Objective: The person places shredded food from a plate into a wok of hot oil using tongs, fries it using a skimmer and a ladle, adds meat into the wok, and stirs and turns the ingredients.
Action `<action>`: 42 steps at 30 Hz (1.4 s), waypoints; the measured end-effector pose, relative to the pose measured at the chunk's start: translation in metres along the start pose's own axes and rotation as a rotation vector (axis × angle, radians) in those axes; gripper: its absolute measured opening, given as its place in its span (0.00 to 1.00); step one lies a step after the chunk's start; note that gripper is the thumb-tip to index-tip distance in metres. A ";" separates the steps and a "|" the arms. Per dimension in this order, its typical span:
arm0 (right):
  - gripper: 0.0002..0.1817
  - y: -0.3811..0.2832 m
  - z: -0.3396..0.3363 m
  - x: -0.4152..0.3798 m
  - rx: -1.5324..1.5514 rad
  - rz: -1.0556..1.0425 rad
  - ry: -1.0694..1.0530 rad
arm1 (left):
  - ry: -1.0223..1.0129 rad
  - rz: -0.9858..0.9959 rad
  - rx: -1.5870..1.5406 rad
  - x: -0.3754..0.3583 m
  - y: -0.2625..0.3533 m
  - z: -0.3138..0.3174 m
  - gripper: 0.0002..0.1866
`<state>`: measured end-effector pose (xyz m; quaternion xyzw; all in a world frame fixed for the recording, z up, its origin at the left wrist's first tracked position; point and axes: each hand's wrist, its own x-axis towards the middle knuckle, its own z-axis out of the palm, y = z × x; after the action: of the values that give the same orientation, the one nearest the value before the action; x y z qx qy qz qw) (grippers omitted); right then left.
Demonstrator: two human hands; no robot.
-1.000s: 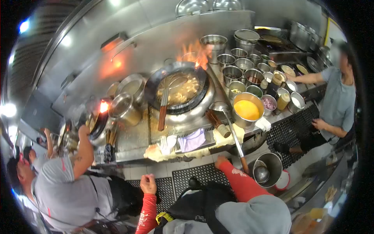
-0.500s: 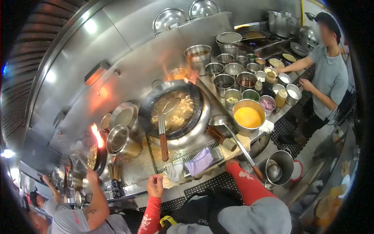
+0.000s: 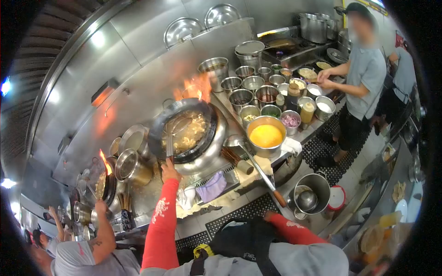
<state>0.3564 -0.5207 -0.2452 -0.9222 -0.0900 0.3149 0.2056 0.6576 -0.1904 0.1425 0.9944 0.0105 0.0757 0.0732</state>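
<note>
My left hand (image 3: pixel 170 172) is closed round the handle of a wire skimmer (image 3: pixel 169 143), whose wire head lies in the wok (image 3: pixel 158 124). Pale pieces of food (image 3: pixel 195 126) sit in bubbling liquid there. Orange flames (image 3: pixel 193 87) rise behind the wok's far rim. My right hand (image 3: pixel 268 215) is low by the dark apron, in shadow, and its fingers do not show clearly. Nearest to it is a long-handled ladle (image 3: pixel 260 170), lying across the counter edge beside a pot of yellow-orange liquid (image 3: pixel 266 135) and a bamboo brush (image 3: pixel 239 162).
Several metal pots and sauce tins (image 3: pixel 253 83) crowd the right counter. A deep pot (image 3: pixel 317 184) with a ladle inside stands low at right. A purple cloth (image 3: pixel 212 187) hangs at the front edge. One co-worker (image 3: pixel 366 69) stands at right; another (image 3: pixel 94 248) cooks over flame at left.
My left hand has reached forward and taken hold of the skimmer handle. My right hand has drawn back from the counter edge towards my body. The flames behind the wok have grown.
</note>
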 end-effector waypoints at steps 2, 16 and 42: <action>0.25 0.016 -0.005 -0.023 -0.225 -0.299 -0.021 | 0.025 0.011 0.007 0.018 -0.008 0.005 0.38; 0.27 0.038 -0.012 -0.034 0.371 0.234 0.114 | -0.140 0.019 -0.739 -0.026 0.034 -0.136 0.21; 0.17 -0.053 -0.135 0.135 -0.016 0.326 0.040 | -0.065 -0.128 -1.052 -0.022 -0.034 -0.158 0.24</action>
<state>0.5439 -0.4767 -0.1993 -0.9322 0.0626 0.3252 0.1462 0.6117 -0.1346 0.2893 0.8225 0.0295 0.0353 0.5670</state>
